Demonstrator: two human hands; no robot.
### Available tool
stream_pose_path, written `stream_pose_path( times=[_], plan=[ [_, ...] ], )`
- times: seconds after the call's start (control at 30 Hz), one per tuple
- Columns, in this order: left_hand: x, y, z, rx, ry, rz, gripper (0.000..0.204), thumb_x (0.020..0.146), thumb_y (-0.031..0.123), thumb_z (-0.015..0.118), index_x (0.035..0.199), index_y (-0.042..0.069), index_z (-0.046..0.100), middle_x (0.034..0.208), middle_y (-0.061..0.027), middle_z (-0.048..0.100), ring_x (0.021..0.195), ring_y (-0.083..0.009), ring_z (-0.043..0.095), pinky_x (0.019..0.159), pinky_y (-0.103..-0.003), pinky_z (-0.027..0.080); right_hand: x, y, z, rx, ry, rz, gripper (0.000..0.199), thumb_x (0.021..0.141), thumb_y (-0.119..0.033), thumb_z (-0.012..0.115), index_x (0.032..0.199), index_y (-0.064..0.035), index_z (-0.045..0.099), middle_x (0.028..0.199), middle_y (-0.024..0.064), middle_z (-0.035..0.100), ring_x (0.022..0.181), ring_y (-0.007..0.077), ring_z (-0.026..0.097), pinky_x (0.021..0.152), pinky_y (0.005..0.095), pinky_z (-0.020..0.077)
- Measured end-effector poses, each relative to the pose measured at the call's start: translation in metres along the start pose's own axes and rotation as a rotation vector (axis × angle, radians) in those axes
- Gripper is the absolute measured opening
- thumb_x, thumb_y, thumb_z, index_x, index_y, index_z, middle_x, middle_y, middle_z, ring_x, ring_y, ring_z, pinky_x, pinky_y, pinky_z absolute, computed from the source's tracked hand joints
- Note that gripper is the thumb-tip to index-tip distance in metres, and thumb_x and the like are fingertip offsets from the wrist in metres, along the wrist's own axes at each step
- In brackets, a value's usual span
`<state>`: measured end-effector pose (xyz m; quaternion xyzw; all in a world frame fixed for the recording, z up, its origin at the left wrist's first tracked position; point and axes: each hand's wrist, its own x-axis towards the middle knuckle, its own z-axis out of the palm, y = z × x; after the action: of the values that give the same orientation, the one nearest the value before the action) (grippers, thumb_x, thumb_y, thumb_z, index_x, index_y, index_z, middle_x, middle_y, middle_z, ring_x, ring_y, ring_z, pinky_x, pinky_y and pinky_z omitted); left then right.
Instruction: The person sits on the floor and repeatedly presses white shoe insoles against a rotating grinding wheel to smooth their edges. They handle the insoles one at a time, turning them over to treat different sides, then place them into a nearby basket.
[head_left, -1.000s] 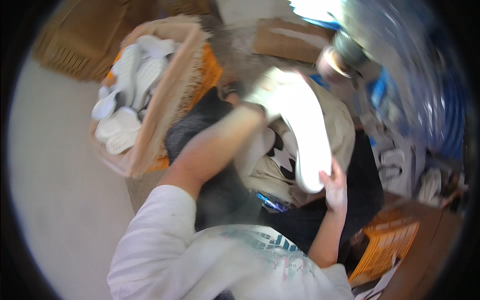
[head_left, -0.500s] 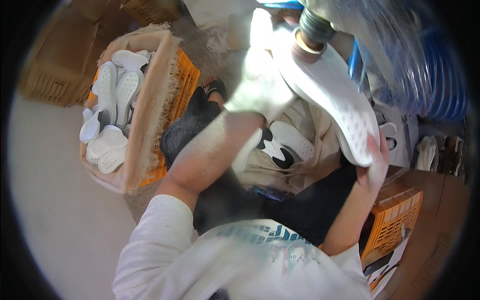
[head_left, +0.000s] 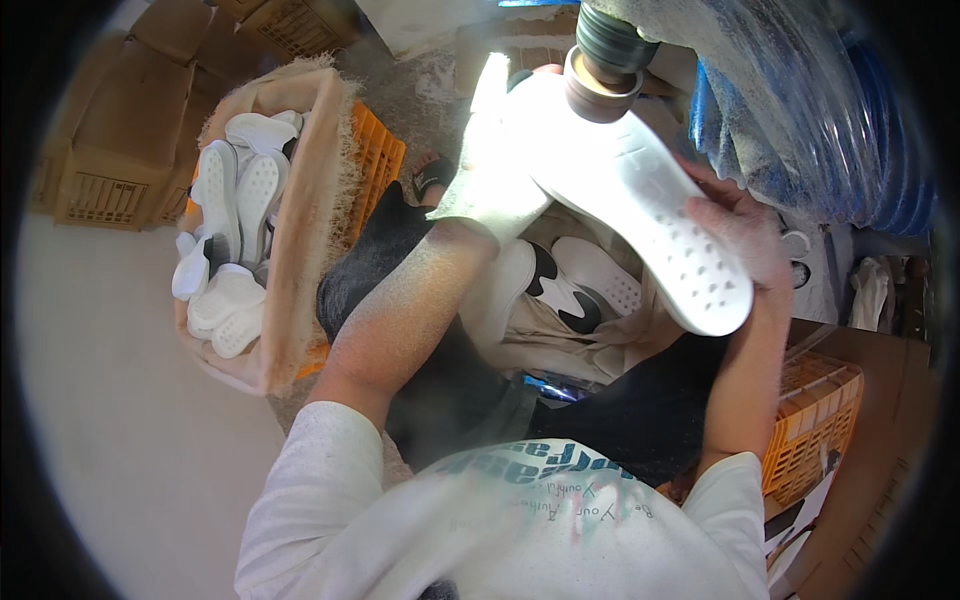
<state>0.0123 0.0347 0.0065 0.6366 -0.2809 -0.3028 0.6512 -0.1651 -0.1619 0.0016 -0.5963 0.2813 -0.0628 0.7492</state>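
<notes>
On a dusty workshop floor, both hands grasp a white shoe sole, left hand at one end, right hand at the other, pressing it against the sanding drum above the fingers.

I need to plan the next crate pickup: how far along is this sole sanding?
Done, it seems: white soles are piled in the burlap-lined orange crate on the person's left. In hand: the left hand and right hand press one white shoe sole against the sanding drum. Left: a few more soles lie on the lap, one with black patches. Which pile is finished cannot be told for sure.
</notes>
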Motion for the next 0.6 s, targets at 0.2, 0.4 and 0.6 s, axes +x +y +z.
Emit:
stream_pose_path(
  times=[0.2, 0.4, 0.6],
  plan=[
    [-0.011, 0.006, 0.018, -0.058, -0.153, 0.058, 0.058, 0.094, 0.034, 0.053, 0.141, 0.003, 0.04, 0.142, -0.0174, 0.047, 0.134, -0.0332, 0.041, 0.115, -0.039, 0.027, 0.01, -0.043, -0.063, -0.814, 0.123, -0.235, 0.053, 0.069, -0.017, 0.088, 0.113, 0.0007, 0.067, 0.106, 0.0104, 0.069, 0.093, 0.0193, 0.066, 0.078, 0.0322, 0.0548],
    [0.0, -0.013, 0.018, -1.19, -0.366, -0.031, 0.052, 0.101, 0.043, 0.041, 0.138, 0.007, 0.045, 0.135, -0.0134, 0.054, 0.126, -0.0266, 0.05, 0.109, -0.042, 0.038, 0.032, -0.057, -0.092, -1.16, 0.176, -0.488, 0.054, 0.069, -0.018, 0.088, 0.114, 0.0022, 0.066, 0.105, 0.0104, 0.068, 0.092, 0.02, 0.065, 0.08, 0.0326, 0.0526],
    [0.005, -0.013, 0.019, -1.333, -0.424, -0.037, 0.051, 0.104, 0.041, 0.04, 0.14, 0.004, 0.043, 0.137, -0.0137, 0.053, 0.126, -0.0246, 0.052, 0.111, -0.04, 0.037, 0.03, -0.058, -0.075, -1.128, 0.229, -0.494, 0.055, 0.07, -0.018, 0.087, 0.115, 0.0032, 0.065, 0.106, 0.0113, 0.067, 0.093, 0.02, 0.065, 0.083, 0.0323, 0.0511]
  ],
)
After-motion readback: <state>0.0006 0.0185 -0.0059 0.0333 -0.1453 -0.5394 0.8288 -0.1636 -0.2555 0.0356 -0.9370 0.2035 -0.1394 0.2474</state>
